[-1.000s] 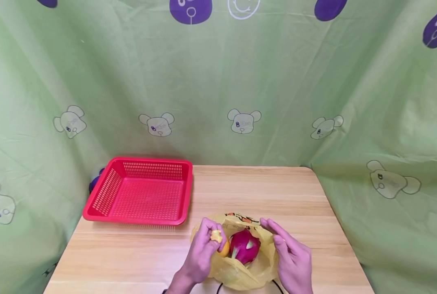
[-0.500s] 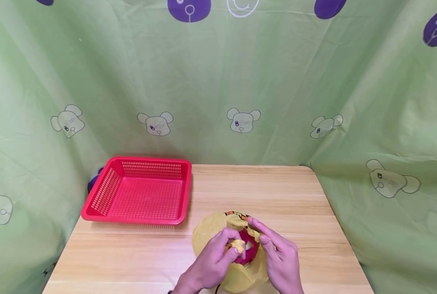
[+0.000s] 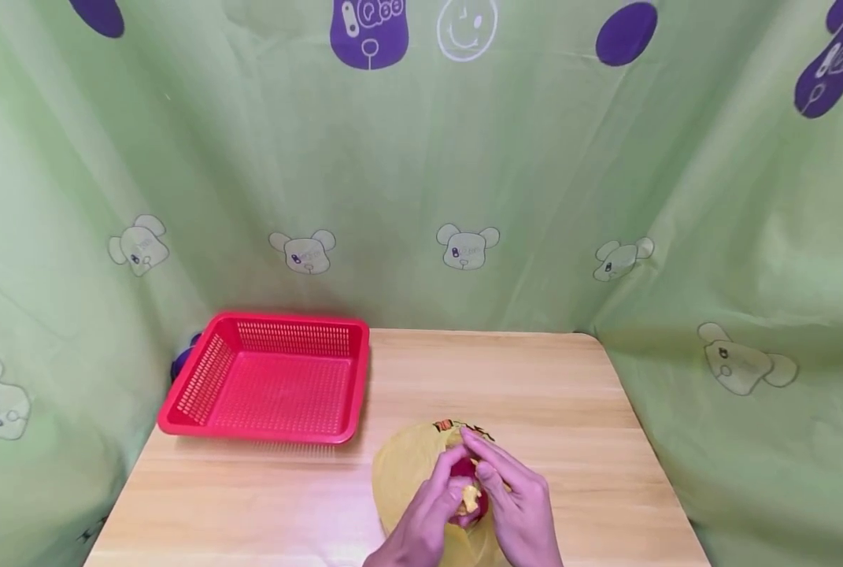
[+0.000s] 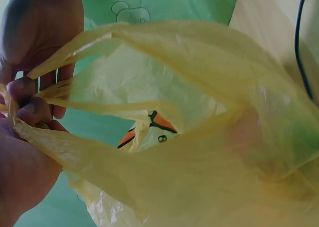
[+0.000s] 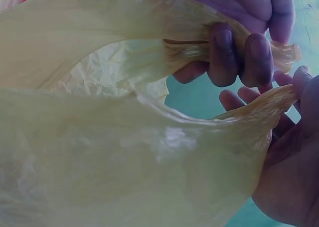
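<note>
A yellow plastic bag [image 3: 403, 465] stands near the table's front edge, with a magenta dragon fruit [image 3: 462, 467] partly visible inside. My left hand [image 3: 421, 520] grips one bunched handle; its end pokes out of the curled fingers. Close beside it on the right, my right hand [image 3: 523, 504] pinches the other handle between thumb and fairly straight fingers. In the right wrist view, the bag [image 5: 119, 167] stretches from both hands, its handles apart. The left wrist view shows the bag's gathered plastic [image 4: 164, 187] and both hands close together; the dragon fruit is only a faint blur there.
A red plastic basket [image 3: 258, 435] with slotted sides stands at the back left of the wooden table [image 3: 506, 378]. Green curtains [image 3: 393, 173] with bear prints enclose the back and sides. A black cord [image 4: 300, 42] lies on the table in the left wrist view.
My left hand has moved right and my right hand left, bringing the two handles together. The bag's mouth has narrowed, and the orange fruit seen earlier is now hidden. The head view has tilted slightly.
</note>
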The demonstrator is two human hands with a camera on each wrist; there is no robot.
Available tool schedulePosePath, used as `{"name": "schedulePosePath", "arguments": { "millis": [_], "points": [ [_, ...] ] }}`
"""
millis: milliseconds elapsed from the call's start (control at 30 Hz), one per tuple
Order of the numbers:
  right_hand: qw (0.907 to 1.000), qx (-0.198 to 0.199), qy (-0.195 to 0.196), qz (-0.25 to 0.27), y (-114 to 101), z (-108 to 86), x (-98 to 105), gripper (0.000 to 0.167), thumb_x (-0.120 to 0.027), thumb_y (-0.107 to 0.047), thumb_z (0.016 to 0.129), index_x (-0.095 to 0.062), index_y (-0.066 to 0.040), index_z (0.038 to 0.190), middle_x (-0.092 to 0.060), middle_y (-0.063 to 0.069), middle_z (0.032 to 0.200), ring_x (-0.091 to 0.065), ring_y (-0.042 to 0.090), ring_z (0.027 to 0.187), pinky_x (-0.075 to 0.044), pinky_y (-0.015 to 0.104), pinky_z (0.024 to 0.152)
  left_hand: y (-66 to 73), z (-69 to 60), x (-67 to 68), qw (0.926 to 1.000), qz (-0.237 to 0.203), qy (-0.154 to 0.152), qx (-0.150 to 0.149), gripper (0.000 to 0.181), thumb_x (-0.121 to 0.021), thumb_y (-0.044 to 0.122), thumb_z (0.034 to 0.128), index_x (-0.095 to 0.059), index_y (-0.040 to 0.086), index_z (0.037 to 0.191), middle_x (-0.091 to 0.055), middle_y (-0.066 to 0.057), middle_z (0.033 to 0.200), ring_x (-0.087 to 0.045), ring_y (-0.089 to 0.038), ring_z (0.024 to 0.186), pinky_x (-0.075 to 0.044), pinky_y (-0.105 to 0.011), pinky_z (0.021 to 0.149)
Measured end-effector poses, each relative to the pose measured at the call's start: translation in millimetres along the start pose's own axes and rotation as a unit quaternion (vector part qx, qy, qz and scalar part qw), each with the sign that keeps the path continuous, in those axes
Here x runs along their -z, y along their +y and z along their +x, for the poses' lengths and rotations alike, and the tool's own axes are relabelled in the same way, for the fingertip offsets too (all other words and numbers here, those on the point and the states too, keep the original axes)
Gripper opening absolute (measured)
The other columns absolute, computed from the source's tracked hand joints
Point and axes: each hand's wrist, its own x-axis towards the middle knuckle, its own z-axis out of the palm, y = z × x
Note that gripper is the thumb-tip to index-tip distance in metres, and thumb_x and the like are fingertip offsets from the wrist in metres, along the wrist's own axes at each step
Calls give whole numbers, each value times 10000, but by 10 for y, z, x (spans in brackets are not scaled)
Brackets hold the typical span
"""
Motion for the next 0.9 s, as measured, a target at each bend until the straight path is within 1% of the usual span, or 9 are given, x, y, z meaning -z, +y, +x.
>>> {"name": "schedulePosePath", "arguments": {
  "millis": [33,100,200,267,367,533,600,733,900],
  "points": [
    [10000,-35,-12,-3,1,-5,2,371,-559,111,870,-646,-26,1204,-644,126,1207,-578,171,1168,-420,192,971,-5,-2,-17,10000,-52,-1,17,440,-195,129,992,-247,205,1423,-474,-73,761,-429,-21,662,-421,-144,613],
    [9998,-173,-41,-13,-4,-16,7,375,-563,106,870,-651,-42,1203,-643,112,1212,-576,146,1169,-417,183,970,-9,-1,-42,9998,-161,-1,66,417,-195,138,1009,-271,198,1415,-506,-73,840,-415,-6,646,-403,-142,591],
    [9992,-386,-103,28,-13,-23,6,368,-568,97,872,-657,-52,1197,-632,98,1235,-567,126,1177,-408,179,977,-8,3,-69,9984,-430,-72,368,407,-223,163,1020,-272,206,1422,-527,-65,1017,-424,-6,653,-424,-162,592],
    [9985,-528,-139,62,-24,-22,6,359,-567,87,878,-659,-57,1193,-620,90,1256,-558,107,1185,-402,176,980,-4,9,-82,9970,-546,-118,538,423,-257,172,1017,-250,209,1438,-518,-60,1060,-434,-5,667,-443,-175,606],
    [9984,-513,-216,99,-34,-22,2,359,-556,91,882,-653,-48,1198,-599,98,1286,-554,111,1189,-399,170,980,-5,21,-96,9966,-556,-140,587,441,-312,161,1004,-243,204,1438,-516,-59,926,-447,-3,671,-454,-181,604],
    [9987,-260,-413,158,-54,-29,-18,392,-546,117,875,-635,-41,1222,-569,137,1315,-534,126,1214,-386,155,986,-22,36,-111,9987,-426,-102,279,433,-350,107,996,-254,176,1412,-456,-43,717,-448,17,625,-423,-147,557],
    [9988,-105,-447,178,-56,-32,-30,407,-548,133,864,-630,-32,1227,-566,163,1311,-522,140,1228,-376,158,997,-26,40,-113,9991,-378,-37,213,396,-360,99,993,-284,163,1377,-452,-20,687,-444,22,612,-420,-147,539],
    [9986,106,-471,216,-55,-37,-39,426,-558,148,847,-621,-18,1233,-572,183,1295,-514,145,1238,-363,159,1010,-11,50,-119,9992,-274,95,286,300,-383,103,997,-351,147,1291,-450,-40,644,-435,26,593,-423,-151,530],
    [9979,374,-490,177,-27,-51,-31,444,-587,150,821,-619,-13,1232,-585,173,1280,-525,145,1228,-360,163,1015,8,48,-118,9993,-199,104,305,318,-366,97,1009,-347,127,1325,-445,-87,651,-428,16,606,-433,-145,550]
  ]
}}
